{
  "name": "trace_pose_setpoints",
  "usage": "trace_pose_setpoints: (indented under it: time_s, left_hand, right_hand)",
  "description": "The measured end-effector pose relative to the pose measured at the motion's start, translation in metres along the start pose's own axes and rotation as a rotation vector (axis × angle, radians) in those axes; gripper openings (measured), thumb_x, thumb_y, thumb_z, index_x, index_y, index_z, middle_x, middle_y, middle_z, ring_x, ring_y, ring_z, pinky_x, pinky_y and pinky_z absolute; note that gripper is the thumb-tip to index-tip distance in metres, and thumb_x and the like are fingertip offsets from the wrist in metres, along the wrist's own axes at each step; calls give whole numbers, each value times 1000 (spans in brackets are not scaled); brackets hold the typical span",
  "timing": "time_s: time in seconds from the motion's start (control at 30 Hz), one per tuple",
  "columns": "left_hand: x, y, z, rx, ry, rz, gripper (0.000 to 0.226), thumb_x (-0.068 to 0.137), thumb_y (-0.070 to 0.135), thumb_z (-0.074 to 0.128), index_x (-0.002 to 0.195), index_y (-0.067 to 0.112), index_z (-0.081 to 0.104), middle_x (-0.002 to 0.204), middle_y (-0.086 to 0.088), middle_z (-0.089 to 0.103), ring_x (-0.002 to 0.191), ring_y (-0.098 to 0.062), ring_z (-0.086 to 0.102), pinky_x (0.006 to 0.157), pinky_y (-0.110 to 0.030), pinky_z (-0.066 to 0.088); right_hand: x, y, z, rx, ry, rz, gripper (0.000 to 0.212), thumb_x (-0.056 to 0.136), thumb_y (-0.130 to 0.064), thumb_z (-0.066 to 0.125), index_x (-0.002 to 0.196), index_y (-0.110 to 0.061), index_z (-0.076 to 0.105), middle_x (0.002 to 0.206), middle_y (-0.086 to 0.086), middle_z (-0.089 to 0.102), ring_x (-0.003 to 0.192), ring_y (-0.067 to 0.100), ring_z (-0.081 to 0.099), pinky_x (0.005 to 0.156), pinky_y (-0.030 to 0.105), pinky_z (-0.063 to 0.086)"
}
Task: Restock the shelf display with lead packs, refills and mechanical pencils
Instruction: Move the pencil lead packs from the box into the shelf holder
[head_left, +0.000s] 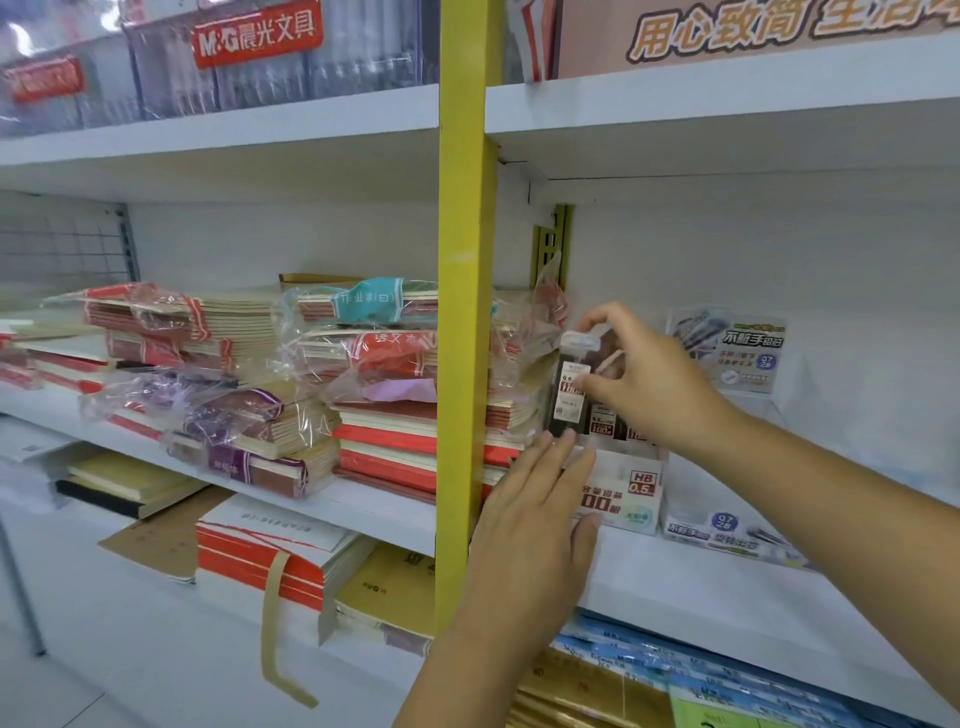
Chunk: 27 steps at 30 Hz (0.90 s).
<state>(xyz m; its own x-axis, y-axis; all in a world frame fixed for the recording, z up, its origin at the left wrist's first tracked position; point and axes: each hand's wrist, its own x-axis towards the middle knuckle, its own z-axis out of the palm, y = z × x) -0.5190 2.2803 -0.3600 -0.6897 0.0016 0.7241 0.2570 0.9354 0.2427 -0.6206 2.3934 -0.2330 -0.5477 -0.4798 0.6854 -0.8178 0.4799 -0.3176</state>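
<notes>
Pinching a dark lead pack (570, 387) near its white cap between thumb and fingertips, the right hand (649, 384) holds it upright over the left end of the white display box (640, 488), a little right of the frame's centre. The left hand (535, 504) lies with straight fingers flat against the box's front left corner, thumb low on the front, holding nothing. The grip looks light and high on the pack, so the lower end could swing and catch the box's rim, or tip the other packs (608, 423) already standing inside. If the pack slips, it would likely drop behind the box or against the yellow upright (462, 312). Should the bracing hand ease off, a downward push might shove the box into the neighbouring display (727, 530) just beside it. Loose plastic wrap on the notebook stacks (519, 332) crowds that corner and could snag the pack.
</notes>
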Motion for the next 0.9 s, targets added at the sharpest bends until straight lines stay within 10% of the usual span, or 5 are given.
trace_pose_setpoints:
  time_s: [0.43, 0.7, 0.9]
  left_hand:
    - [-3, -7, 1, -104, -23, -4, 56, 103, 41, 43, 155, 34, 24, 161, 26, 10, 147, 9, -4, 111, -6, -10]
    - [-67, 24, -14, -215, 179, -10, 30, 93, 30, 52, 117, 25, 69, 113, 16, 67, 108, 0, 53, 96, -7, 35]
    - [-186, 33, 24, -283, -354, -202, 29, 94, 28, 57, 122, 31, 64, 109, 20, 61, 88, 7, 54, 72, -5, 38]
  right_hand:
    - [2, 7, 6, -753, -122, -131, 42, 94, -46, 51, 135, -37, 48, 114, -5, 61, 108, 19, 59, 65, 29, 35]
    - [-95, -28, -48, -28, 45, 9, 21, 92, -35, 57, 112, -38, 64, 74, -13, 59, 67, 6, 52, 62, 30, 45]
    - [-259, -23, -16, 420, -183, 336, 13, 90, -28, 63, 94, -39, 69, 74, -3, 63, 67, 15, 57, 62, 26, 47]
